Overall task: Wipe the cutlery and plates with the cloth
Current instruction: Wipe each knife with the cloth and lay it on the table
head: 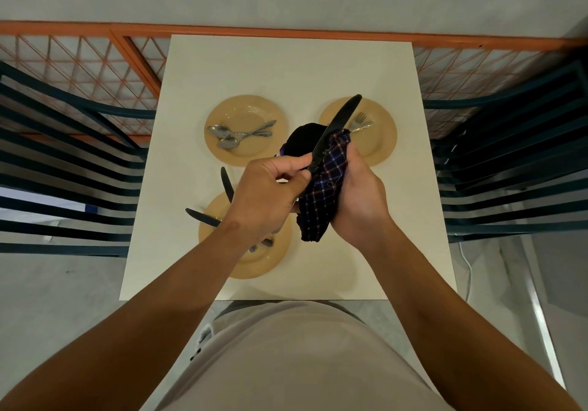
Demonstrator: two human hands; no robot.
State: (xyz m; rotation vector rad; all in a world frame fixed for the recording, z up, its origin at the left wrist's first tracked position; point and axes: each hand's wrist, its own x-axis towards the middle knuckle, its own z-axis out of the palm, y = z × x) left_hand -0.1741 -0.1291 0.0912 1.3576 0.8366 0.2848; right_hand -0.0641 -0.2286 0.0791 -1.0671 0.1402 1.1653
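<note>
Knife (pixel 337 130): held over mid-worktop (pixel 286 67), your left hand (pixel 267 194) pinching the handle, right hand (pixel 356 194) gripping cloth (pixel 324 188) round the blade. Draw cloth handle-to-tip, fingers off the edge.

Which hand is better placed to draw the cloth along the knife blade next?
The right hand: it already holds the checked cloth against the knife, while the left hand grips the handle end.
</note>
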